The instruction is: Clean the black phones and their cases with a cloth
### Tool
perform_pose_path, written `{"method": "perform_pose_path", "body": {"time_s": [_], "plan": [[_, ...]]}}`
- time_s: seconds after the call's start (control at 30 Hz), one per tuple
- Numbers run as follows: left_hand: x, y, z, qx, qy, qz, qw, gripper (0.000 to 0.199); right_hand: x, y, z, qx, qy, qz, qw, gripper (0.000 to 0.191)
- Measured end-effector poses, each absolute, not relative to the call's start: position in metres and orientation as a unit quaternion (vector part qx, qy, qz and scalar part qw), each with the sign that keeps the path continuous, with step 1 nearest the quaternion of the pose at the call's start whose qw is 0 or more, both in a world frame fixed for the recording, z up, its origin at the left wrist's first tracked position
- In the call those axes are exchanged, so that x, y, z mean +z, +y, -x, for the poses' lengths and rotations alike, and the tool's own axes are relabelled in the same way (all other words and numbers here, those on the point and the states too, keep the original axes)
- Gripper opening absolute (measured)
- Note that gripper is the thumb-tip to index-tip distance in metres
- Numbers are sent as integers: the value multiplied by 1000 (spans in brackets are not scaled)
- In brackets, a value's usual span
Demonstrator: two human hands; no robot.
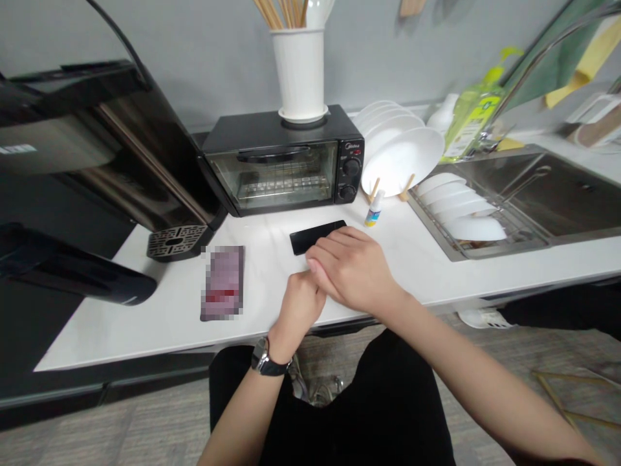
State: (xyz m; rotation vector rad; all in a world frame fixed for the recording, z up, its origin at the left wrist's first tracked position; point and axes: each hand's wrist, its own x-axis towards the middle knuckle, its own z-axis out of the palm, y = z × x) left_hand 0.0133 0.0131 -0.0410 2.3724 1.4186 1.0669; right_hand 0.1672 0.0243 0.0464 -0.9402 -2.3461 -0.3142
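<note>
The right hand (352, 268) lies bent over the left hand (299, 299), the 2 touching above the near part of the white counter (165, 333). I cannot tell whether the right grips the left or only rests on it; the left hand's fingers are mostly hidden underneath, so whether they are clenched cannot be told either. A watch (262, 353) with a dark strap circles the left wrist.

Just beyond the right hand's fingers is a black phone (303, 242), flat on the counter and partly covered from view by them; contact is unclear. To the left of the hands lies another phone (224, 285), its face pixelated. Farther back, to the right, 1 small spray bottle (373, 210) stands upright near the plates (402, 155), which lean on edge in a wooden rack (406, 188).

Behind the black phone sits a toaster oven (281, 171), its door closed, 2 knobs on its right side, and a white pot (301, 74) of chopsticks (286, 13) on top. A drink machine (177, 242) is at far left. At right, bowls (473, 226) sit tilted in the sink (585, 207), with a green soap bottle (473, 120) behind.
</note>
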Motion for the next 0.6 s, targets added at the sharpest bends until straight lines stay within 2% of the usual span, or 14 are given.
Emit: {"method": "perform_pose_path", "body": {"time_s": [0.13, 0.2, 0.3, 0.5, 0.6], "plan": [[-38, 13, -13, 372, 479, -788, 104, 25, 43, 32, -176, -98, -841, 416, 333, 47], [-38, 14, -13, 371, 474, -792, 99, 26, 41, 31, -174, -95, -846, 397, 344, 45], [-39, 13, -10, 368, 470, -798, 87, 30, 42, 27, -169, -102, -874, 346, 326, 40], [-44, 12, -9, 367, 480, -791, 94, 26, 45, 26, -167, -94, -854, 398, 323, 43], [-50, 17, -11, 354, 480, -798, 85, 25, 44, 23, -160, -120, -880, 337, 312, 38]]}}
